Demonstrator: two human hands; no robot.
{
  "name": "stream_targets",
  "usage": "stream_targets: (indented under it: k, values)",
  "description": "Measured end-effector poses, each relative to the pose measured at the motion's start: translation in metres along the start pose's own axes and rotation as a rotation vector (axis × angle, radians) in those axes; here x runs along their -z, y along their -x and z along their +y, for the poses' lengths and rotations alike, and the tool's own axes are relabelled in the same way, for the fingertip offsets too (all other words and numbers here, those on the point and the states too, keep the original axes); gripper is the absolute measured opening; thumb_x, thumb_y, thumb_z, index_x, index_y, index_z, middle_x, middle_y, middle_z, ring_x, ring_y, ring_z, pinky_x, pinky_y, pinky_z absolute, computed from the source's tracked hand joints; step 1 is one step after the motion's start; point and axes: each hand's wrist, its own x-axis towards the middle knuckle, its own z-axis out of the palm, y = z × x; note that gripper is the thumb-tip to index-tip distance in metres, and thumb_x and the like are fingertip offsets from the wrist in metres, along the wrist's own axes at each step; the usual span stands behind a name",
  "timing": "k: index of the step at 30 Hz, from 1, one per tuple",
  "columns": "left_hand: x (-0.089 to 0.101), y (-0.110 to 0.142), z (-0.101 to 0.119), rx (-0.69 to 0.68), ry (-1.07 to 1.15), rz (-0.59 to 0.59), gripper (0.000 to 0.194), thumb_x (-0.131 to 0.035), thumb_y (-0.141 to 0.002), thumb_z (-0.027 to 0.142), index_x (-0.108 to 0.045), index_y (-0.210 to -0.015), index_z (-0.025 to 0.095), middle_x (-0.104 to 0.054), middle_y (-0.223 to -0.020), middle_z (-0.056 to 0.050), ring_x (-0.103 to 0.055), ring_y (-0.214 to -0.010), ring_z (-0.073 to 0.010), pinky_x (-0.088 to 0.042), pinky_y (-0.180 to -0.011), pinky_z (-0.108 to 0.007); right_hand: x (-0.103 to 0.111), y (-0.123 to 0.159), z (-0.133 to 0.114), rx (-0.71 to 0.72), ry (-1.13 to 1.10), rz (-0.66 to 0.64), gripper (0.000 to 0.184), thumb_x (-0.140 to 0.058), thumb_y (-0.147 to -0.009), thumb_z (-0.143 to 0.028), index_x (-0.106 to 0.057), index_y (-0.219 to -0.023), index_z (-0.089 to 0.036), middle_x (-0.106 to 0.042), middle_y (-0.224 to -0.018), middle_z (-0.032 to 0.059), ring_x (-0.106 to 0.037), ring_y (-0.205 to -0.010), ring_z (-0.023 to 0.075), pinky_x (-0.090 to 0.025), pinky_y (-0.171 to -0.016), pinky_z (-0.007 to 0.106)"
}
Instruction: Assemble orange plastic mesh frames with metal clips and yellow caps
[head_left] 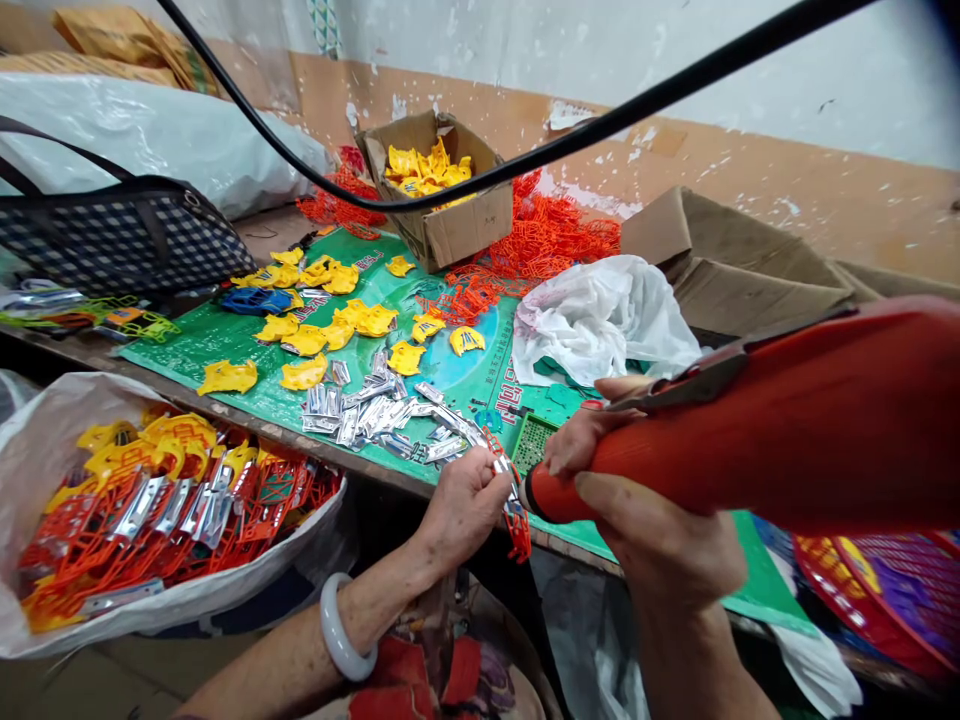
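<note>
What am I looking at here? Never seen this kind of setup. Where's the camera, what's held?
No robot: these are a person's two bare hands, in one picture from a head-worn camera looking forward and down. The left hand holds a red plastic piece; the right hand grips a large red tool, perhaps a power driver, its tip at that piece. On the green cover lie yellow shells and silver parts; behind stands a cardboard box. At left, a white sack holds mixed pieces.
</note>
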Motion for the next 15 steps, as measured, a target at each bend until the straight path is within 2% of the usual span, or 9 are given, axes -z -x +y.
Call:
stream_targets:
  k: [3,8,12,15]
  values:
    - [-0.0005,-0.0004,-0.0003,0.011,0.014,0.018,0.015,-0.049,-0.075,0.027,-0.044,-0.062,0.023,-0.045,-0.047,0.007,-0.04,-0.046,-0.012,-0.027,-0.048,-0.024,-0.0048,0.002,-0.0009,-0.007,0.006,0.02,0.044,-0.061,-0.068,-0.013,-0.054,-0.106,-0.033,-0.058,-0.069,-0.0054,-0.058,-0.066,0.0174,-0.052,-0.07,0.037]
    - [-0.0033,-0.0038,-0.0016,0.032,0.047,0.038,0.013,-0.048,-0.072,0.024,-0.041,-0.061,0.023,-0.043,-0.048,0.008,-0.038,-0.046,-0.011,-0.026,-0.047,-0.023,-0.0085,0.0054,-0.0001,-0.049,0.07,0.043,0.033,-0.064,-0.068,-0.017,-0.057,-0.099,-0.026,-0.059,-0.072,-0.0025,-0.059,-0.069,0.0178,-0.052,-0.075,0.04]
    - [-0.0018,-0.0021,0.0032,0.038,0.073,0.02,0.018,-0.05,-0.077,0.026,-0.042,-0.061,0.022,-0.044,-0.047,0.008,-0.038,-0.045,-0.0103,-0.027,-0.046,-0.023,-0.0049,0.0048,0.0026,-0.055,0.044,0.03,0.02,-0.066,-0.069,-0.02,-0.061,-0.088,-0.025,-0.06,-0.074,-0.002,-0.06,-0.073,0.0177,-0.052,-0.077,0.04]
    - [0.0049,0.0003,0.0079,0.047,0.102,-0.031,0.021,-0.052,-0.082,0.033,-0.049,-0.065,0.021,-0.048,-0.047,0.008,-0.04,-0.043,-0.0096,-0.028,-0.045,-0.022,-0.0001,0.0023,0.0013,-0.013,-0.026,0.055,0.015,-0.066,-0.07,-0.021,-0.061,-0.084,-0.025,-0.06,-0.072,-0.0033,-0.06,-0.07,0.0161,-0.052,-0.074,0.038]
